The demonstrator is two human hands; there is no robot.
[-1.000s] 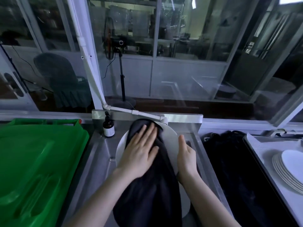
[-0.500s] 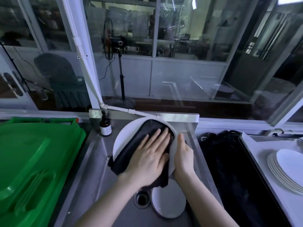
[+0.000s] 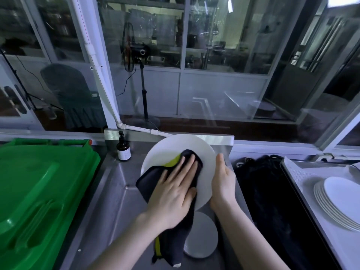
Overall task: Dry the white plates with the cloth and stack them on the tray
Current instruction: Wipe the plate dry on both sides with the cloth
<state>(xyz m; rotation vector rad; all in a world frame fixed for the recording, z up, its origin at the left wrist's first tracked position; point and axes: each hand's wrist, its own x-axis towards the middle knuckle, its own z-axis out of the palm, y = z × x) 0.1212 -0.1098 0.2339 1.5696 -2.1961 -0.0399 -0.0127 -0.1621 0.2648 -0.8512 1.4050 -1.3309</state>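
Left hand [image 3: 173, 193] flat, pressing cloth [image 3: 169, 244] on plate [image 3: 171, 145] (tilted); right hand [image 3: 223, 184] grips its rim.

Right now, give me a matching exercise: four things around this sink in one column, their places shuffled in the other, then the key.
1. dark cloth
2. brown pump bottle
3. stack of white plates
4. held plate

A. on the tray at the far right
B. over the sink, right hand gripping its rim
C. at the sink's back left corner
D. under the left hand, pressed onto a plate

Pairs: 1-D, 2-C, 3-A, 4-B.
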